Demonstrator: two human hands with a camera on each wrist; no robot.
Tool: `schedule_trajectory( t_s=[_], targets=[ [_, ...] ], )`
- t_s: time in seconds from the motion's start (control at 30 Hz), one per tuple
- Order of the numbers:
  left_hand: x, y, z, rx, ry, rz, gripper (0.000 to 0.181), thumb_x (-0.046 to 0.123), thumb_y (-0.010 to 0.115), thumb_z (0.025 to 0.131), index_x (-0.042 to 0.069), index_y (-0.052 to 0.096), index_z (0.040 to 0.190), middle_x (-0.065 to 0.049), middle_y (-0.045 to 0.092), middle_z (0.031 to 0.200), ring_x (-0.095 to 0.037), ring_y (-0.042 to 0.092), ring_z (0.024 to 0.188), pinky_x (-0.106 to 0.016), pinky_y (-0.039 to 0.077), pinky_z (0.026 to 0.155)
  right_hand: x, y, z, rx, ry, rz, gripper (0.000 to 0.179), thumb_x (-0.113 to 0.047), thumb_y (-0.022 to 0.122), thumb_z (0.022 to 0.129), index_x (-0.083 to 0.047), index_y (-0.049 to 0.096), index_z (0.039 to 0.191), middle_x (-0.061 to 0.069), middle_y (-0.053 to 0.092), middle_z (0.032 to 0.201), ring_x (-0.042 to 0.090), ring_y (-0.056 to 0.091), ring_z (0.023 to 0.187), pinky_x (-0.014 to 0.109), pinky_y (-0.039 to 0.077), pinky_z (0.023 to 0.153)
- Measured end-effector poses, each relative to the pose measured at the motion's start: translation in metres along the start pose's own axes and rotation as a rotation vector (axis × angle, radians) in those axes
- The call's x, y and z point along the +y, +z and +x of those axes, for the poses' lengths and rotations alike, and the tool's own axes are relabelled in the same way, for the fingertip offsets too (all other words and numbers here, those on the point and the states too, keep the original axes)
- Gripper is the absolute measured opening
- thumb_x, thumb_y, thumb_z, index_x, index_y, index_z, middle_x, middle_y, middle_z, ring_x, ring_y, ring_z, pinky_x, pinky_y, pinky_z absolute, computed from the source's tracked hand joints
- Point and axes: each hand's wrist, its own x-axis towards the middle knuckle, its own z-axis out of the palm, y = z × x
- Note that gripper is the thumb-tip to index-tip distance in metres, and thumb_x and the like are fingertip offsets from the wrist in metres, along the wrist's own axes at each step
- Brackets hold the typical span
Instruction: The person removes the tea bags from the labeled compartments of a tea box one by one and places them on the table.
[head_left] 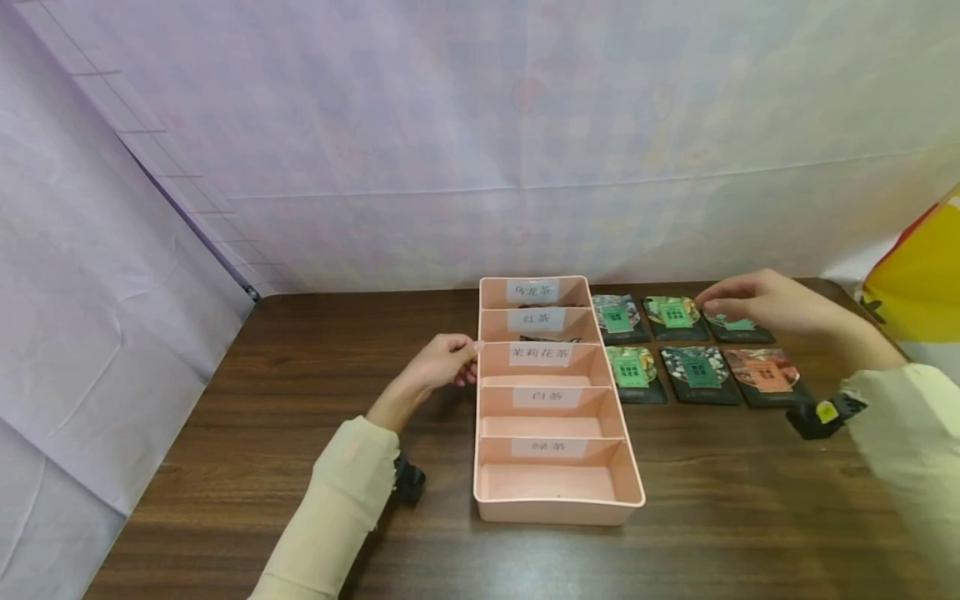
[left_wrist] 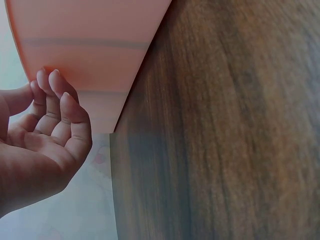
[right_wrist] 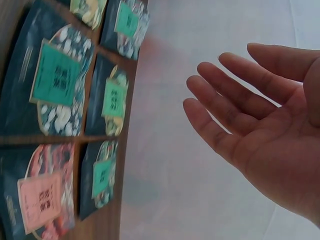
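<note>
A pink divided box (head_left: 555, 511) with white labels lies lengthwise on the table. My left hand (head_left: 442, 362) is at its left side, thumb and fingertips pinching the rim near the middle; the left wrist view shows the fingers (left_wrist: 52, 107) curled against the outer wall. Dark packets lie in the two far compartments, mostly hidden by the dividers. My right hand (head_left: 776, 302) hovers over the far right tea sachet (head_left: 738, 332), partly covering it. In the right wrist view its fingers (right_wrist: 245, 97) are spread and loosely bent, holding nothing.
Right of the box, several dark tea sachets lie in two rows, among them a green-labelled one (head_left: 699, 377) and a red-labelled one (head_left: 768, 375). A pale curtain (head_left: 480, 150) hangs behind the wooden table (head_left: 322, 350). Yellow cloth (head_left: 915, 292) is at the far right.
</note>
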Motion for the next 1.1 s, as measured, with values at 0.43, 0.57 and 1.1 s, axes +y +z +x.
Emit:
schedule_trajectory(
  t_s=[0.43,0.57,1.1],
  targets=[
    [0.002,-0.001,-0.001,-0.011,-0.012,-0.013,0.028,0.018,0.047,0.097,-0.002,0.053,0.079,-0.006,0.054,0.068,-0.012,0.052,0.058,-0.026,0.044,0.054,-0.032,0.013,0.019,-0.008,-0.169,-0.126,0.034,-0.022,0.046,0.097,0.002,0.055,0.120,0.021,0.057,0.115,0.031,0.058,0.097,0.049,0.045,0.082],
    [0.001,-0.001,0.000,-0.012,-0.007,-0.012,0.028,0.018,0.046,0.097,-0.001,0.053,0.078,-0.005,0.053,0.067,-0.012,0.052,0.057,-0.025,0.044,0.053,-0.038,0.019,0.022,-0.020,-0.189,-0.120,0.033,-0.022,0.047,0.097,0.000,0.056,0.120,0.020,0.056,0.117,0.032,0.056,0.100,0.049,0.044,0.082],
    [0.000,0.001,0.001,0.001,-0.009,0.007,0.028,0.018,0.046,0.097,-0.001,0.053,0.078,-0.005,0.053,0.067,-0.011,0.054,0.057,-0.023,0.044,0.053,-0.064,0.055,0.034,-0.063,-0.348,-0.080,0.020,-0.010,0.052,0.093,-0.002,0.064,0.109,0.016,0.059,0.113,0.025,0.058,0.093,0.035,0.047,0.068]
  ],
)
